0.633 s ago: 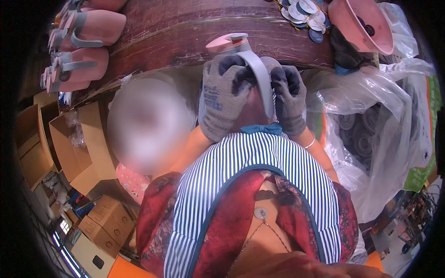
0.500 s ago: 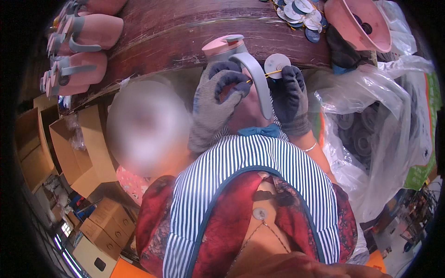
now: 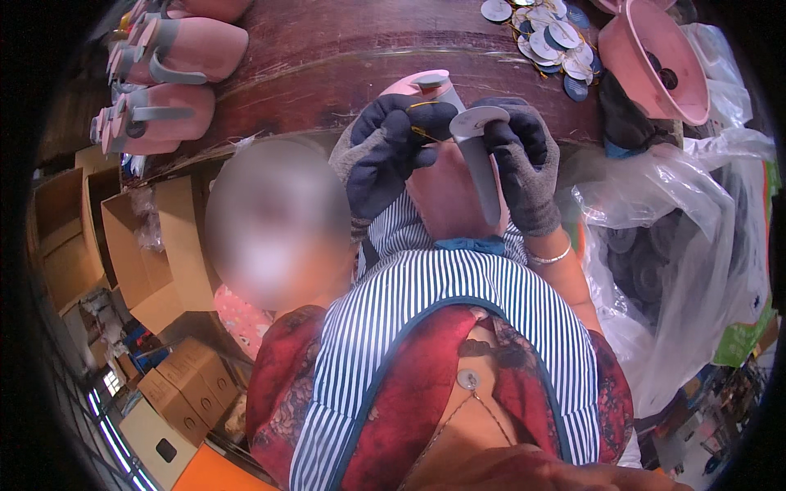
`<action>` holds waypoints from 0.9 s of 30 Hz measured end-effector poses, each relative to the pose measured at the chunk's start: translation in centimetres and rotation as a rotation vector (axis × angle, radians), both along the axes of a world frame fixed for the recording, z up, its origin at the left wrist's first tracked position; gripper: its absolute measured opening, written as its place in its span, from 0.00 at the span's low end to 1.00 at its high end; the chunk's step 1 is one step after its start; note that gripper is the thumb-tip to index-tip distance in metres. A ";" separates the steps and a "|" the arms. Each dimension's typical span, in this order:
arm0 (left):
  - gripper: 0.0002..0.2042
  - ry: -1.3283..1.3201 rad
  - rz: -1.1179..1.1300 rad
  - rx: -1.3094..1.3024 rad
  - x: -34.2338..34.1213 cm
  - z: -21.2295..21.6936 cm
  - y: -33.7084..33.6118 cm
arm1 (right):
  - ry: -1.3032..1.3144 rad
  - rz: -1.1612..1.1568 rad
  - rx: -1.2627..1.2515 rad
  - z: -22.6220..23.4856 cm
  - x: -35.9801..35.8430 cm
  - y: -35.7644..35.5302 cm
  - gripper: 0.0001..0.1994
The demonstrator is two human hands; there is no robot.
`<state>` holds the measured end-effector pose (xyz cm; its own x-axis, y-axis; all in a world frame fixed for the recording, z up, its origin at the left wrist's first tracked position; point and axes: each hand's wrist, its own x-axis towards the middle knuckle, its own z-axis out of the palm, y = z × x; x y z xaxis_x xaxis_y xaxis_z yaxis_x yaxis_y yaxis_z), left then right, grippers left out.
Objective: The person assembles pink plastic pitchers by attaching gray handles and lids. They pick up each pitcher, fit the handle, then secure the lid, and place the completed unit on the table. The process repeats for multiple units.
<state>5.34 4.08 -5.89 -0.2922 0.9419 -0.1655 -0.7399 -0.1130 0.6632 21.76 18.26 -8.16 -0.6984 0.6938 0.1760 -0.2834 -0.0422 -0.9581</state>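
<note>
A pink jug (image 3: pixel 446 196) with a grey handle (image 3: pixel 483 180) and pink lid stands against my striped apron, below the table edge. My left hand (image 3: pixel 377 155), in a grey and dark glove, pinches a thin yellow cord (image 3: pixel 421 131) beside the handle. My gloved right hand (image 3: pixel 526 159) is closed on a round white tag (image 3: pixel 475 122), held flat over the top of the handle. The cord runs toward the tag; whether it passes around the handle is hidden.
Several pink jugs (image 3: pixel 184 114) lie at the table's left end. A pile of round tags (image 3: pixel 550 42) and a pink bowl (image 3: pixel 647 69) are far right. A clear plastic bag (image 3: pixel 688 286) with grey round parts stands right. Left are a person (image 3: pixel 278 229) and cardboard boxes (image 3: pixel 155 254).
The tag has moved from beyond the handle to over its top, with my right hand. My left hand has turned, and the cord is now higher. The view has shifted slightly.
</note>
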 end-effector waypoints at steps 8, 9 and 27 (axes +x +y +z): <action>0.23 0.577 -0.069 -0.095 -0.2 2.7 0.7 | -0.112 -0.129 0.348 0.0 -0.3 0.1 0.14; 0.24 0.558 -0.056 -0.173 -0.1 3.3 1.0 | -0.121 -0.110 0.439 0.2 -0.3 0.4 0.14; 0.23 2.281 0.109 0.179 -8.1 8.7 6.8 | -0.106 0.044 0.086 -0.5 -1.4 -1.7 0.40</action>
<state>-2.81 10.90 2.81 0.1525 0.8774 0.4548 0.9705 -0.2200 0.0989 20.35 16.53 -8.68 -0.7457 0.6476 0.1568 -0.1800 0.0307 -0.9832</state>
